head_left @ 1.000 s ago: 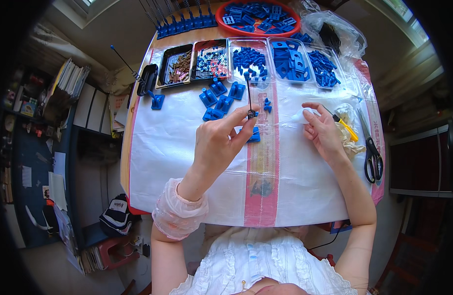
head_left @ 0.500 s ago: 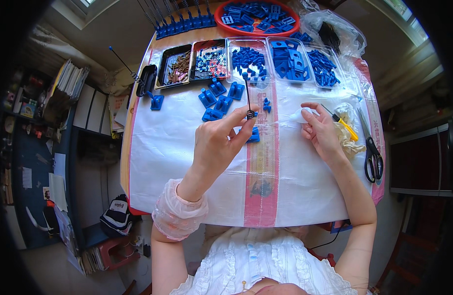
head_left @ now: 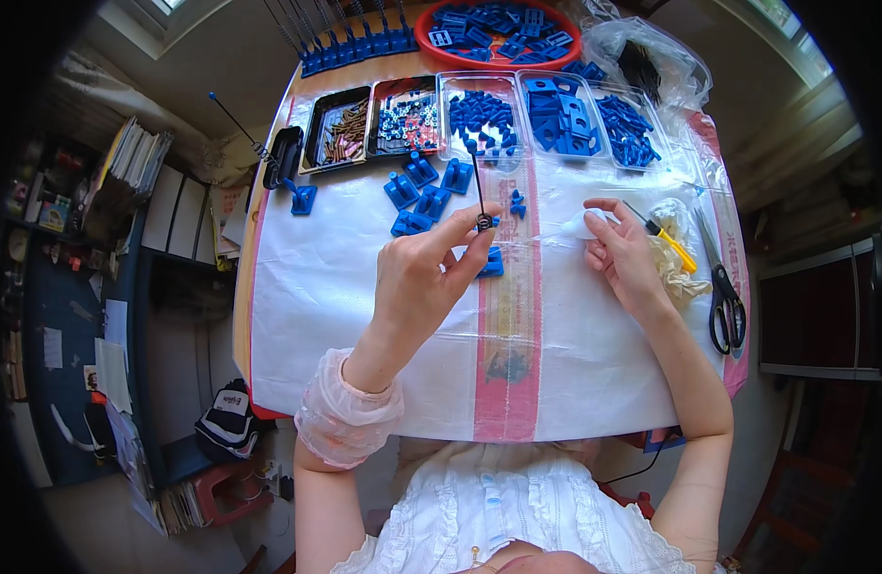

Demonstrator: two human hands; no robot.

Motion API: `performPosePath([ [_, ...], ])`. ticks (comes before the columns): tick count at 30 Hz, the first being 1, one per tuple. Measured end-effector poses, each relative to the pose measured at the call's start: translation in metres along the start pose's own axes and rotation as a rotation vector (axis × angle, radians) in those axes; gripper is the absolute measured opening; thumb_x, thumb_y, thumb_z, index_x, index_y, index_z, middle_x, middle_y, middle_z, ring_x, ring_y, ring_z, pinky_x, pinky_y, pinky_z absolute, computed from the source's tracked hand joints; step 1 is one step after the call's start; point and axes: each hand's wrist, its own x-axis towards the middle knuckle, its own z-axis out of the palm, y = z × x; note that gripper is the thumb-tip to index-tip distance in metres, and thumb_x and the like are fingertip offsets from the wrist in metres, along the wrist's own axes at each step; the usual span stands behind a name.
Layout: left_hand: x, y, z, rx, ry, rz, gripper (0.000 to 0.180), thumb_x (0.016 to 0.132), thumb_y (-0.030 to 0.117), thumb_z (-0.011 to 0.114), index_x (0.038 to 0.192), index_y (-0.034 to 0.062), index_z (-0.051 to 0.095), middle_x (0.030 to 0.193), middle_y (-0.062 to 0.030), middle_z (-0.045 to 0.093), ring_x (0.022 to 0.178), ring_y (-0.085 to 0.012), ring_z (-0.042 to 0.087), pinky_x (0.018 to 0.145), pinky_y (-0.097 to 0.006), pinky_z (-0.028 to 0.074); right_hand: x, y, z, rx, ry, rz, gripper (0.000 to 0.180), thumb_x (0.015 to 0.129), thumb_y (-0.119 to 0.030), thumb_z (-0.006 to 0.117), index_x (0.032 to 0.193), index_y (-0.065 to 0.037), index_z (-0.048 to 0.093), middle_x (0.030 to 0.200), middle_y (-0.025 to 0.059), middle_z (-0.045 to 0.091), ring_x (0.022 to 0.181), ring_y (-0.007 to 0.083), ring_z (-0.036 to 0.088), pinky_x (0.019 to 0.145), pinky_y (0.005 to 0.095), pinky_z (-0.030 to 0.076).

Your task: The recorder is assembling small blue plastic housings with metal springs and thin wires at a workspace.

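Between thumb and fingers, my left hand (head_left: 424, 258) pinches a black coil spring (head_left: 484, 222) from which a thin black rod (head_left: 478, 182) with a blue tip rises. Just below those fingertips lies a blue plastic base (head_left: 491, 262), partly hidden by the hand. To the right, my right hand (head_left: 627, 256) is closed around a small white squeeze bottle (head_left: 586, 226), its pointed nozzle toward the left. Several assembled blue bases (head_left: 433, 202) sit beyond my left hand. A few small blue cone-shaped pieces (head_left: 517, 205) lie between the hands, farther back.
Trays of brown screws (head_left: 347, 132), nuts (head_left: 407, 122) and blue parts (head_left: 559, 113) line the back. Behind them are a red basin (head_left: 498, 65) and standing finished pieces (head_left: 359, 53). On the right lie scissors (head_left: 726, 306), a yellow-handled screwdriver (head_left: 677, 251) and a crumpled cloth (head_left: 685, 277).
Hardly anything differs. The whole view has shifted a few pixels to the left, and both hands keep their grips in the same places.
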Motion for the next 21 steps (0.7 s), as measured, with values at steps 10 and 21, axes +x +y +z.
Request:
performPosePath([
  [10,0.0001,0.0006,0.0003,-0.001,0.003,0.003,0.019,0.093,0.007,0.067,0.111,0.0044,0.073,0.087,-0.0063,0.077,0.048,-0.0054,0.056,0.042,-0.022,0.037,0.0012,-0.0002,-0.0011,0.021,0.031,-0.007,0.033,0.099,-0.015,0.065,0.126,-0.002,0.051,0.081,-0.0023,0.049,0.062,0.0036,0.044,0.053,0.0207,0.039],
  [21,0.0007,0.0014,-0.0007,0.005,-0.010,-0.005,0.020,0.094,0.008,0.067,0.112,0.0054,0.073,0.084,-0.0064,0.077,0.048,-0.0054,0.057,0.043,-0.021,0.037,0.0003,-0.0014,-0.0013,-0.002,0.010,-0.008,0.031,0.099,-0.015,0.065,0.125,-0.003,0.051,0.080,-0.0023,0.050,0.061,0.0037,0.045,0.053,0.0211,0.040],
])
